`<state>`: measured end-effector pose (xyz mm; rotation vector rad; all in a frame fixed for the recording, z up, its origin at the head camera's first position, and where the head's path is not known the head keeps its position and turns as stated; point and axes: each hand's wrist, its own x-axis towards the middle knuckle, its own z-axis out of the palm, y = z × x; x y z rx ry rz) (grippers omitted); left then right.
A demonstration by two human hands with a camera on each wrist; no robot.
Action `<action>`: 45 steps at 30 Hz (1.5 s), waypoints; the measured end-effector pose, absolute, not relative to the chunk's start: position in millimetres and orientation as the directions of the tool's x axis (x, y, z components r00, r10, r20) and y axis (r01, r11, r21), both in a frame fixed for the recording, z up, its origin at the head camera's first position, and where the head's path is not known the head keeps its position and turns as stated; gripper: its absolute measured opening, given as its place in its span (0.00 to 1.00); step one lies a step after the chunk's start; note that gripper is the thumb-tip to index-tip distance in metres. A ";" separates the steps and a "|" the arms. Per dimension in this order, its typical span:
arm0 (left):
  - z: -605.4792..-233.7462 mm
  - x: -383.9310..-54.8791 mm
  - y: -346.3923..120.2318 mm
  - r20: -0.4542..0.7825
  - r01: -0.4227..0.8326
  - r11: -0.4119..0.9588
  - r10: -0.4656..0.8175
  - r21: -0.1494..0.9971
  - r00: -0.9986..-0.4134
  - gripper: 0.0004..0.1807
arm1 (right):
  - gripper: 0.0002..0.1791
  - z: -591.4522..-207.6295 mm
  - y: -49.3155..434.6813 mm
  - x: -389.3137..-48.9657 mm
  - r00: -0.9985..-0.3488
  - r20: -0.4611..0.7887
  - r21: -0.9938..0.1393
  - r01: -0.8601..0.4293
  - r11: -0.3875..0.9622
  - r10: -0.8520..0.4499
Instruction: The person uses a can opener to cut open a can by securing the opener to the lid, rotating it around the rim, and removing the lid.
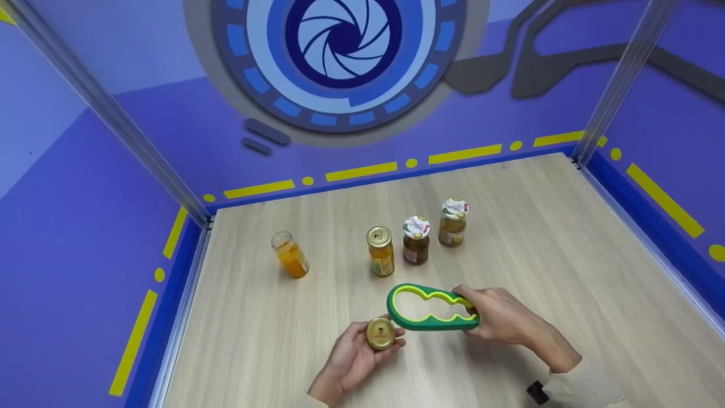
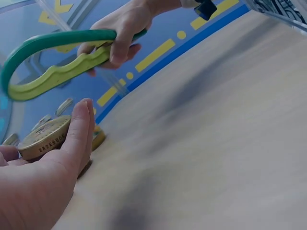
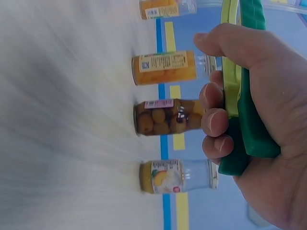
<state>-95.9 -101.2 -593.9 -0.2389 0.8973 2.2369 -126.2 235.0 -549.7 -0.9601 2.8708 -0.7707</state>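
My left hand (image 1: 359,354) holds a round gold jar lid (image 1: 380,334) by its edge between thumb and fingers, printed top facing up. In the left wrist view the lid (image 2: 45,137) shows a thin stamped rim, with no jar beneath it. The right hand (image 1: 501,314) grips one end of a green jar opener (image 1: 433,326) with a scalloped yellow-green inner edge. Its wide looped end points left, close above the lid. In the right wrist view, curled fingers (image 3: 216,122) wrap the opener's handle. An uncovered glass jar (image 1: 292,259) of orange contents stands back left.
Behind the hands stand a gold-lidded jar of orange fruit (image 1: 381,258), a dark jar with a patterned white lid (image 1: 416,243) and another white-lidded jar (image 1: 452,226). Walls with metal corner posts (image 1: 628,79) bound the wooden table (image 1: 243,340).
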 end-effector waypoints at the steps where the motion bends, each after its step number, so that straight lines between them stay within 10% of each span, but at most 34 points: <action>1: -594.1 -97.1 -106.7 -0.409 -0.667 -0.519 0.532 0.535 -0.741 0.32 | 0.27 -549.9 236.6 -126.2 -0.814 0.134 -0.462 -0.556 0.691 -0.565; 12: -576.3 -125.9 -182.7 -0.416 -0.510 -0.532 0.295 0.676 -0.860 0.32 | 0.26 -550.8 241.6 -130.0 -0.843 0.116 -0.467 -0.513 0.720 -0.525; 19: -563.7 -148.8 -205.6 -0.317 -0.319 0.033 -0.062 0.947 -0.946 0.29 | 0.27 -548.0 244.1 -133.0 -0.864 0.085 -0.466 -0.476 0.746 -0.497; 30: -578.2 -170.6 -212.2 0.044 -0.217 0.704 -0.332 0.676 -0.942 0.29 | 0.28 -546.1 241.8 -136.4 -0.877 0.070 -0.448 -0.454 0.770 -0.476; 45: -603.9 -186.1 -217.9 -0.156 -0.352 0.720 -0.326 0.598 -0.932 0.35 | 0.29 -545.0 243.8 -138.1 -0.899 -0.009 -0.469 -0.383 0.796 -0.438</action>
